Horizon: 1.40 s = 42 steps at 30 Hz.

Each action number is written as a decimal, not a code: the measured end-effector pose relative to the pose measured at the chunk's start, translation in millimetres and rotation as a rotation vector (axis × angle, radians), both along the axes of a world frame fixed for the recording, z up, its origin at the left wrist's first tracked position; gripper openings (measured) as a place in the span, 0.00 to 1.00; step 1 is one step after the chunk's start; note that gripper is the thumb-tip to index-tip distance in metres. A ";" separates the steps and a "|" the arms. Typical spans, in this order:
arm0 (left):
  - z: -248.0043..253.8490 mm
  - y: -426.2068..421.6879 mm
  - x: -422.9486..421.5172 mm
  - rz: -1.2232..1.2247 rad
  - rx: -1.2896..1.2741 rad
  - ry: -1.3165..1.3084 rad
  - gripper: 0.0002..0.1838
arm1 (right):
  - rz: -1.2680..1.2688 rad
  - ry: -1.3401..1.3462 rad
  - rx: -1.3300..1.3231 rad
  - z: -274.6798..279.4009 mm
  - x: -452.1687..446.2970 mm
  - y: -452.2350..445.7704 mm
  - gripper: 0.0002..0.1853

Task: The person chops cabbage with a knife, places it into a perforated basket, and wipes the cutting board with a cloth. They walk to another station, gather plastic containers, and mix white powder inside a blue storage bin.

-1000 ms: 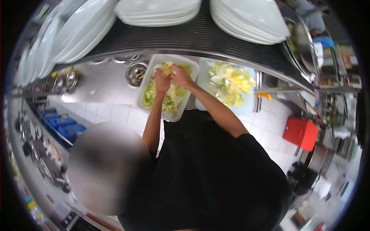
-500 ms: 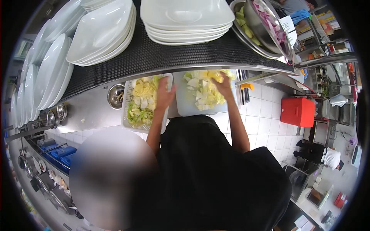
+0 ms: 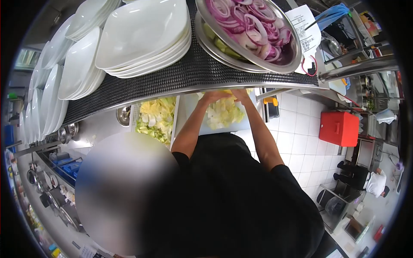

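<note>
Chopped leafy vegetable (image 3: 223, 113) lies on a pale cutting board (image 3: 183, 112) below the shelf edge. My left hand (image 3: 211, 97) is at the back left of this pile, and my right hand (image 3: 241, 95) is at its back right. Both touch the pale yellow leaves between them; the shelf edge partly covers the fingers, so their grip cannot be made out. Left of the board, a white perforated basket (image 3: 134, 116) holds more cut leaves (image 3: 157, 116), yellow at the back and greener at the front.
Stacked white plates (image 3: 144, 36) stand on the black-matted shelf (image 3: 172, 79) above the counter. A metal bowl of sliced red onion (image 3: 258, 30) sits on the shelf. A small metal bowl (image 3: 123, 116) is left of the basket. A person (image 3: 375, 182) is at the far right.
My left hand has moved from the basket to the pile on the board, joining my right hand there. The view has shifted, bringing the onion bowl closer.
</note>
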<state>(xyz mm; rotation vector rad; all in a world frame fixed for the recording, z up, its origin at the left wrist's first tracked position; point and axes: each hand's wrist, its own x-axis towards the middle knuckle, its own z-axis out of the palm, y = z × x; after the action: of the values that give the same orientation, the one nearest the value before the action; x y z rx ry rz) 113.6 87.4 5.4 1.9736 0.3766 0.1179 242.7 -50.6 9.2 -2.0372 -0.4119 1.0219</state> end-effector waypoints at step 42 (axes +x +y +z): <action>48.3 154.7 -326.4 0.765 0.317 -0.153 0.26 | 0.885 -0.541 0.159 58.1 -219.7 215.7 0.41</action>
<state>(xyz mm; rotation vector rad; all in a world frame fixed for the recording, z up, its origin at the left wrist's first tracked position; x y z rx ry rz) -212.8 242.1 53.8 2.0068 1.0458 0.8517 23.0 165.1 67.3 -1.9684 -1.7247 0.8370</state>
